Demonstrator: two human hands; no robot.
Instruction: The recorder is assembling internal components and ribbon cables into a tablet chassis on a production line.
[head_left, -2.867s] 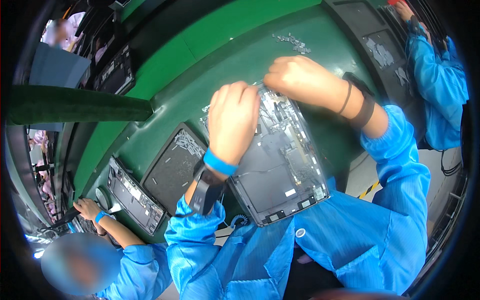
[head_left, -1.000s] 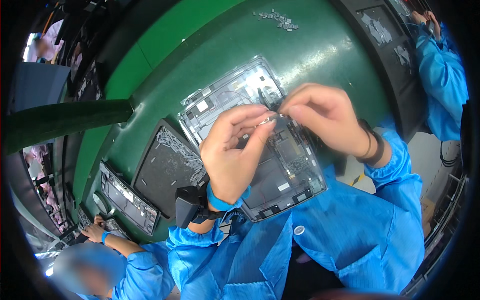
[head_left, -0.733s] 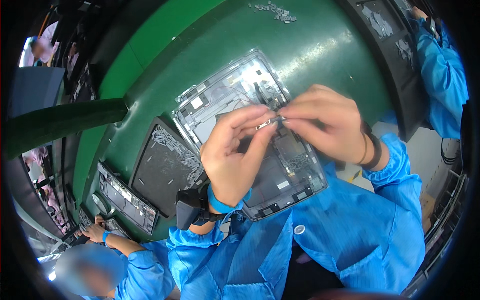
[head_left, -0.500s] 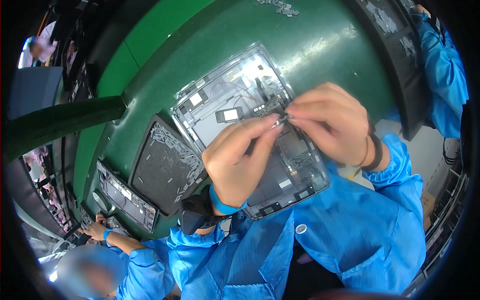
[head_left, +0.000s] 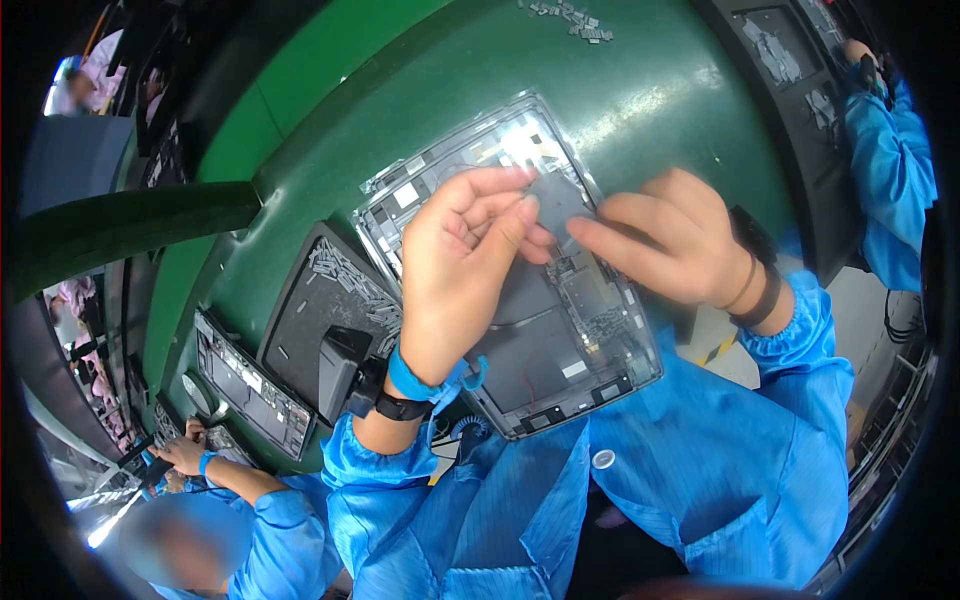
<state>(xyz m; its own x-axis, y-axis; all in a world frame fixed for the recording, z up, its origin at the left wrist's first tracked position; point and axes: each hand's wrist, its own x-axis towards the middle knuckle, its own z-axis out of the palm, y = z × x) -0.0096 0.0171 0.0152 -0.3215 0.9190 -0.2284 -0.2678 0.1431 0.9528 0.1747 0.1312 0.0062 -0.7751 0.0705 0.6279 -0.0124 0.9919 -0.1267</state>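
Across the green worktop (head_left: 690, 140), grey strips (head_left: 350, 275) crowd one end of a black tray (head_left: 310, 350); just left lies another opened laptop (head_left: 255, 388)! Up top, a scatter of little grey pieces (head_left: 570, 20). Far right, pale scraps (head_left: 774, 52) fill a longer tray's compartment (head_left: 748, 22), beside a co-worker's blue sleeve (head_left: 885, 150).

The bench (head_left: 690, 150) is smooth and green, glossy enough to throw back a white glare at one o'clock. At centre, the laptop (head_left: 530, 372) has a matt dark-grey inner face with a bright, reflective patch toward twelve. At nine o'clock, a tray (head_left: 305, 348) looks matt black, its strips (head_left: 345, 275) dull grey. At four, the smock (head_left: 740, 430) is creased blue cloth with a slight sheen; its button (head_left: 602, 459) looks like shiny plastic.
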